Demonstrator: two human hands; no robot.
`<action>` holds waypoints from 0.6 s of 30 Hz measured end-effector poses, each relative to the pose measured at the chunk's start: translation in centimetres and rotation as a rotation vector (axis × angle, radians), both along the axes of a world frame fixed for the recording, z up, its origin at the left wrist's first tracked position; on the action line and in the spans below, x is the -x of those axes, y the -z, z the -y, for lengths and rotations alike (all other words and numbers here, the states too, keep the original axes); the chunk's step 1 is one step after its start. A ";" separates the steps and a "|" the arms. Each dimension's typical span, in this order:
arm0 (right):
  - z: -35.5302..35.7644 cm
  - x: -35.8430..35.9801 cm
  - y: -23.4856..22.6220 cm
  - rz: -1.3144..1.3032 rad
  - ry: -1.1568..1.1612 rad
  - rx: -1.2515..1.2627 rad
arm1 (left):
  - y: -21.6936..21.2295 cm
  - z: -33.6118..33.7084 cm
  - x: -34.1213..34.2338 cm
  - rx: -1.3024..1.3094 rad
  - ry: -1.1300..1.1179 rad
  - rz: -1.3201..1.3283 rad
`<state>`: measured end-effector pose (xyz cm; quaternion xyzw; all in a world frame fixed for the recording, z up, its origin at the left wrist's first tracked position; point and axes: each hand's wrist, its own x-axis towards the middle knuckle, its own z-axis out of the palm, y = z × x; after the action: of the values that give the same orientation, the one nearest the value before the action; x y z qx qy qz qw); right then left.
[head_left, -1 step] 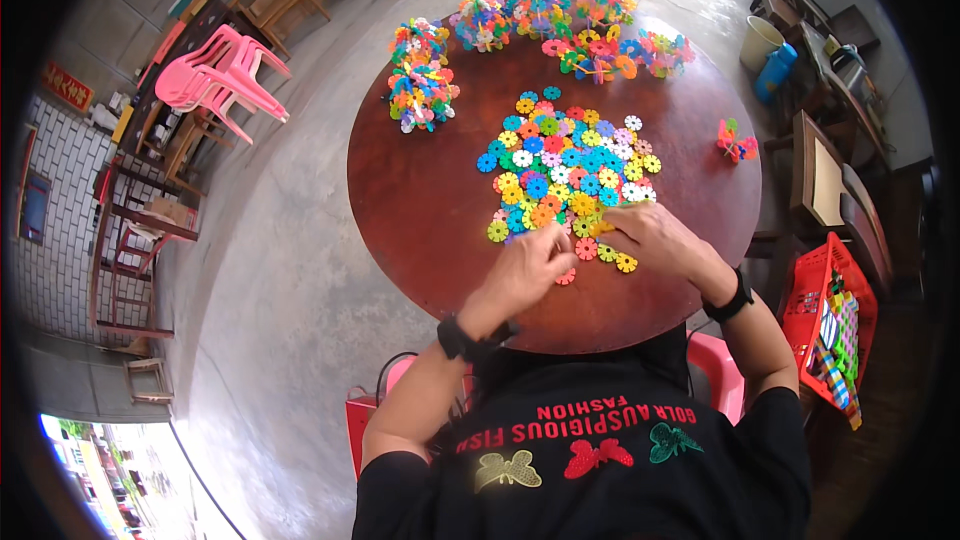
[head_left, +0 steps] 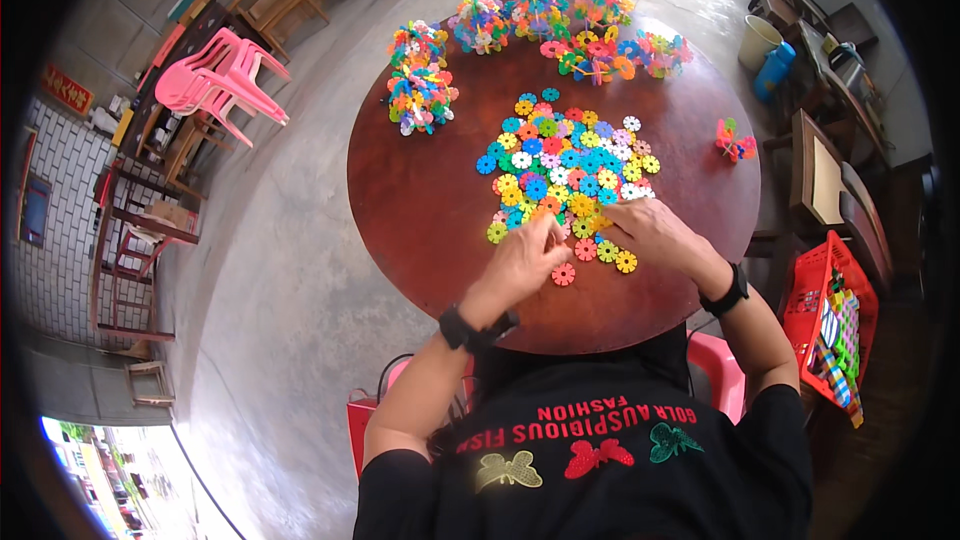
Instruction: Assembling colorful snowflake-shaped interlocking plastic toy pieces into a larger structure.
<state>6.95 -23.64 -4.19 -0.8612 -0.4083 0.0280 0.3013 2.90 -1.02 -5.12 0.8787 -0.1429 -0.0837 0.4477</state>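
A loose pile of colourful notched plastic discs (head_left: pixel 570 158) lies in the middle of a round brown table (head_left: pixel 430 220). At the pile's near edge, my left hand (head_left: pixel 524 262) is closed, thumb and fingers pinched together. Whatever it may hold is hidden. My right hand (head_left: pixel 660 235) is beside the pile's near right edge, its fingers curled down by yellow discs; the fingertips are blurred, and I cannot make out what is between them. A pink-red disc (head_left: pixel 563 274) lies just right of my left hand. Yellow discs (head_left: pixel 626 261) rest below my right fingers.
Several ball-shaped clusters of joined discs (head_left: pixel 480 23) line the table's far edge. A small joined piece (head_left: pixel 735 141) sits near the right edge. Pink plastic chairs (head_left: pixel 222 80) stand at left; a red basket (head_left: pixel 808 290) of toy pieces is at right.
My left hand has shifted slightly left and away from me, uncovering the pink-red disc. My right hand has hardly moved.
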 end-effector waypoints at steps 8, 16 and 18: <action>-1.0 -2.8 1.9 0.108 0.222 0.257 | 2.7 -0.1 -6.2 -0.260 -0.118 0.174; 4.6 -1.1 -0.1 -0.096 0.387 0.552 | 4.1 -4.2 -2.2 -0.656 -0.028 0.156; 5.3 -1.3 1.4 -0.135 0.391 0.641 | 4.3 -4.1 -2.3 -0.750 -0.009 -0.003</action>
<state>8.24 -28.93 -5.57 -0.9696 -0.1863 0.1529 0.0426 5.19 3.06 -9.40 0.9821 -0.0977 -0.1297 0.0951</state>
